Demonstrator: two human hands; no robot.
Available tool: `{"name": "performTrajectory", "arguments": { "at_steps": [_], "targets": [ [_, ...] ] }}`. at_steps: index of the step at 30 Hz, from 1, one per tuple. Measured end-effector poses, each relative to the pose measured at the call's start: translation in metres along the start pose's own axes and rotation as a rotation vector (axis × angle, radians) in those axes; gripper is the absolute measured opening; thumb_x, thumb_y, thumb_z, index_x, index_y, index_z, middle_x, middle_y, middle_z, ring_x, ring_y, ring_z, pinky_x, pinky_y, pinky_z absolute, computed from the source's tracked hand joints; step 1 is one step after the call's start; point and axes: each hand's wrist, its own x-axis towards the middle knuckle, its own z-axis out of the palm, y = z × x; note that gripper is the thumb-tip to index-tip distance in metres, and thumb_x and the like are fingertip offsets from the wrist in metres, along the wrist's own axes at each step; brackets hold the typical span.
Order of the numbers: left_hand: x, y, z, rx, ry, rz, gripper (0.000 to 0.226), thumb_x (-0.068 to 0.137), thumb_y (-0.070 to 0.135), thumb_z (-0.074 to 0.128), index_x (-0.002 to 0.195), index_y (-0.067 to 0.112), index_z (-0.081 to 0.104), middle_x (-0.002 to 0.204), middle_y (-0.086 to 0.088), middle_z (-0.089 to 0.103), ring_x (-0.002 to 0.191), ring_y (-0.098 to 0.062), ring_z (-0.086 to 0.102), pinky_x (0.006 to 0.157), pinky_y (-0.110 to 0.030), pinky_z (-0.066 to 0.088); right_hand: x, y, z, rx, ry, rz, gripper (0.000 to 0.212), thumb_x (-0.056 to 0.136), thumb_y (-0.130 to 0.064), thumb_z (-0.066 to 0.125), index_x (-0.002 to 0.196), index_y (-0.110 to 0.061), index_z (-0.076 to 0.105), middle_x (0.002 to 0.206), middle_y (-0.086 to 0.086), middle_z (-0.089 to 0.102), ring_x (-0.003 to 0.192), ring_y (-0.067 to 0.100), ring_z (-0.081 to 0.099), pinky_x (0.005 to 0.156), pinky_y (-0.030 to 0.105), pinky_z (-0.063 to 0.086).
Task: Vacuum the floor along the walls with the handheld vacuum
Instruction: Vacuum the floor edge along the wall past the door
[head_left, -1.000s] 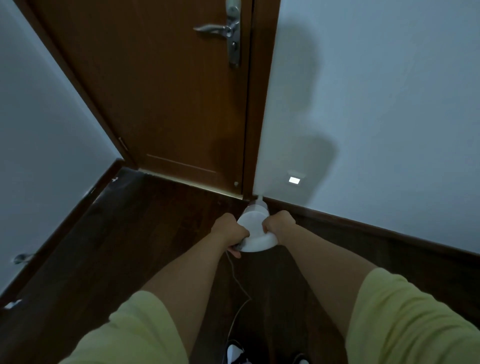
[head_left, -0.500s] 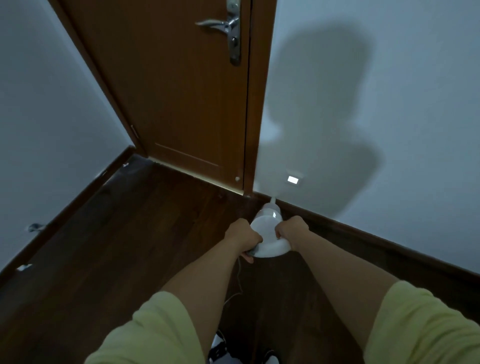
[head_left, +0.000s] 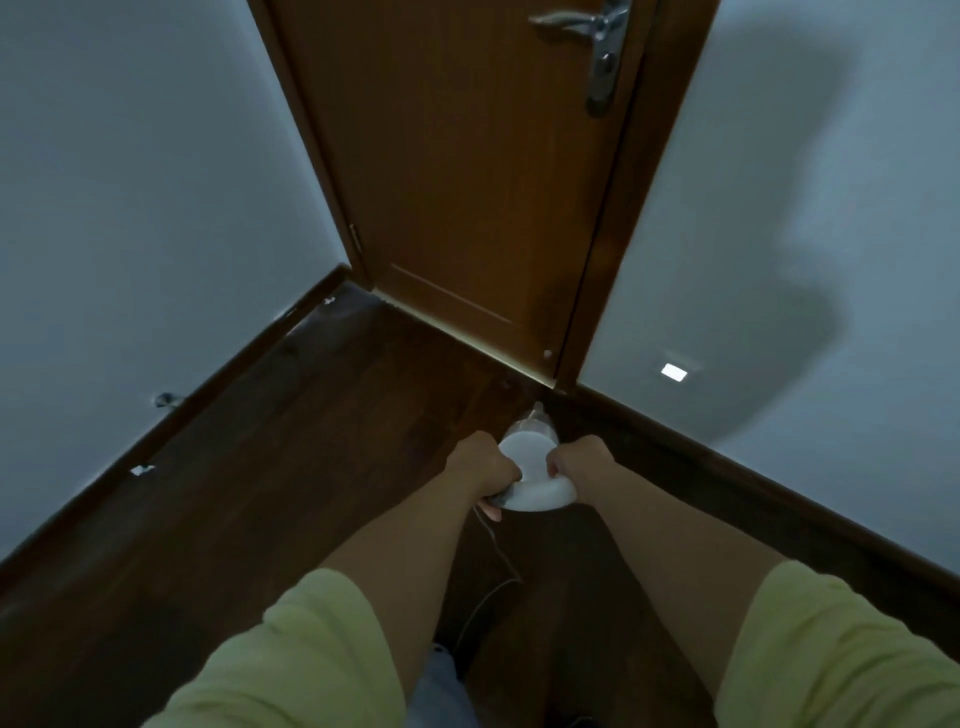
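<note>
Your left hand (head_left: 480, 467) and right hand (head_left: 582, 462) each curl tight around the white handheld vacuum (head_left: 535, 475), its nozzle low by the baseboard (head_left: 727, 462) near the door (head_left: 467, 182) corner. Edge-cleaning step; next, judge a steady sweep along the right wall (head_left: 831, 234).

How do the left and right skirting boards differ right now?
The vacuum's clear nozzle points at the dark right skirting board, beside the door frame; the dark left skirting board lies far from it. White scraps dot the left; none show on the right. Both edge white walls.
</note>
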Motion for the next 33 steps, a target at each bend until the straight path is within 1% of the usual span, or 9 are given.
{"name": "performTrajectory", "arguments": {
  "at_steps": [3, 5, 8, 13, 20, 25, 29, 31, 33],
  "targets": [
    [0.022, -0.014, -0.03, -0.026, 0.011, 0.04, 0.041, 0.093, 0.015, 0.055, 0.127, -0.008, 0.049, 0.119, -0.024, 0.06, 0.085, -0.023, 0.068, 0.059, -0.016, 0.051, 0.008, -0.025, 0.023, 0.022, 0.018, 0.018, 0.055, 0.09, -0.012, 0.061, 0.139, -0.006, 0.038, 0.138, 0.019, 0.044, 0.127, 0.032, 0.046, 0.101, 0.039, 0.043],
    [0.037, -0.026, -0.053, -0.043, -0.034, 0.023, 0.043, 0.094, 0.014, 0.054, 0.13, -0.008, 0.045, 0.12, -0.026, 0.059, 0.085, -0.028, 0.069, 0.072, -0.025, 0.054, 0.015, -0.047, 0.043, 0.026, 0.053, 0.047, 0.053, 0.089, -0.011, 0.061, 0.138, -0.005, 0.04, 0.137, 0.019, 0.045, 0.126, 0.032, 0.046, 0.1, 0.039, 0.044],
    [0.055, -0.036, -0.082, -0.02, -0.073, 0.017, 0.045, 0.094, 0.013, 0.054, 0.133, -0.006, 0.042, 0.121, -0.026, 0.058, 0.073, -0.025, 0.068, 0.06, -0.025, 0.054, 0.022, -0.075, 0.064, 0.022, 0.084, 0.084, 0.05, 0.089, -0.011, 0.061, 0.135, -0.005, 0.042, 0.134, 0.019, 0.047, 0.124, 0.032, 0.049, 0.097, 0.038, 0.046],
    [0.089, -0.053, -0.131, -0.025, -0.096, 0.021, 0.044, 0.094, 0.011, 0.054, 0.133, -0.005, 0.043, 0.124, -0.026, 0.056, 0.08, -0.026, 0.064, 0.059, -0.025, 0.053, 0.034, -0.122, 0.095, 0.026, 0.12, 0.103, 0.049, 0.09, -0.011, 0.06, 0.135, -0.004, 0.044, 0.133, 0.02, 0.049, 0.122, 0.032, 0.05, 0.099, 0.039, 0.047],
    [0.101, -0.076, -0.18, 0.023, -0.082, 0.01, 0.039, 0.092, 0.012, 0.055, 0.125, -0.006, 0.048, 0.108, -0.021, 0.061, 0.068, -0.017, 0.063, 0.053, -0.018, 0.051, 0.033, -0.16, 0.128, 0.01, 0.056, 0.049, 0.052, 0.092, -0.014, 0.058, 0.139, -0.005, 0.037, 0.137, 0.018, 0.045, 0.126, 0.031, 0.048, 0.098, 0.037, 0.046],
    [0.102, -0.09, -0.201, -0.036, -0.04, -0.05, 0.034, 0.089, 0.013, 0.058, 0.118, -0.005, 0.056, 0.093, -0.012, 0.06, 0.09, -0.022, 0.065, 0.084, -0.028, 0.055, 0.034, -0.181, 0.144, -0.015, 0.012, 0.004, 0.053, 0.094, -0.016, 0.056, 0.141, -0.006, 0.033, 0.137, 0.018, 0.044, 0.125, 0.029, 0.048, 0.097, 0.033, 0.046],
    [0.096, -0.08, -0.202, 0.002, -0.022, -0.107, 0.024, 0.089, 0.009, 0.056, 0.104, -0.009, 0.063, 0.06, -0.007, 0.056, 0.042, -0.008, 0.057, 0.038, -0.009, 0.042, 0.037, -0.187, 0.143, -0.055, 0.018, 0.01, 0.055, 0.093, -0.013, 0.058, 0.142, -0.007, 0.034, 0.14, 0.017, 0.043, 0.129, 0.03, 0.046, 0.1, 0.035, 0.045],
    [0.095, -0.073, -0.198, 0.015, 0.039, -0.103, 0.017, 0.087, 0.006, 0.057, 0.072, -0.001, 0.061, 0.051, -0.003, 0.053, 0.031, -0.003, 0.053, 0.03, -0.007, 0.033, 0.039, -0.184, 0.138, -0.109, 0.032, 0.016, 0.055, 0.094, -0.015, 0.057, 0.143, -0.006, 0.032, 0.141, 0.017, 0.042, 0.129, 0.03, 0.045, 0.1, 0.033, 0.045],
    [0.097, -0.067, -0.192, 0.011, 0.046, -0.101, 0.029, 0.086, 0.005, 0.057, 0.057, 0.005, 0.054, 0.044, -0.001, 0.052, 0.029, -0.002, 0.051, 0.031, -0.008, 0.034, 0.041, -0.183, 0.129, -0.137, 0.049, 0.023, 0.054, 0.096, -0.018, 0.054, 0.144, -0.006, 0.03, 0.141, 0.017, 0.042, 0.129, 0.028, 0.045, 0.099, 0.03, 0.044]
  ]
}}
